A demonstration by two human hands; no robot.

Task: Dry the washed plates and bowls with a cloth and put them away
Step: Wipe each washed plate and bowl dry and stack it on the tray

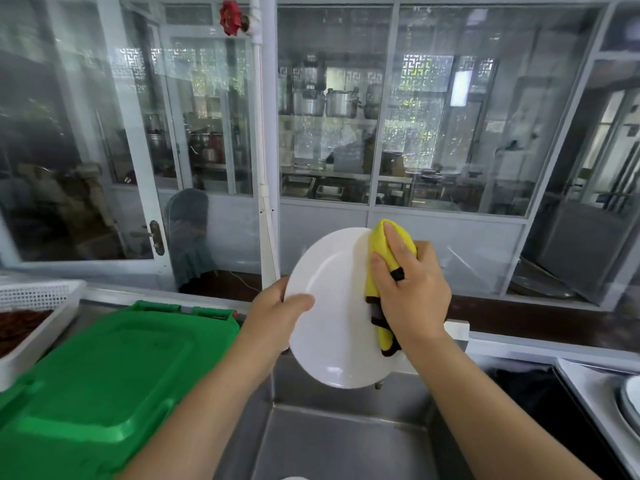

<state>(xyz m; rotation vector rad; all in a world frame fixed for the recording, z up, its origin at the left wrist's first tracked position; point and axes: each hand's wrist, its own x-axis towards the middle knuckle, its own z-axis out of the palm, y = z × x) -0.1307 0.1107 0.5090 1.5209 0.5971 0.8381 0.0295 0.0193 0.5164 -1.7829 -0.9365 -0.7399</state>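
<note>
A white plate [332,306] is held upright above the steel sink [346,441], with its inner face toward the camera. The left hand [277,310] has a closed grip on the plate's left rim, thumb on the front. The right hand [412,292] presses a yellow cloth [381,258] against the plate's right side, fingers closed over the cloth. A green lid [104,375] lies to the left, beside a white basket [38,296].
</note>
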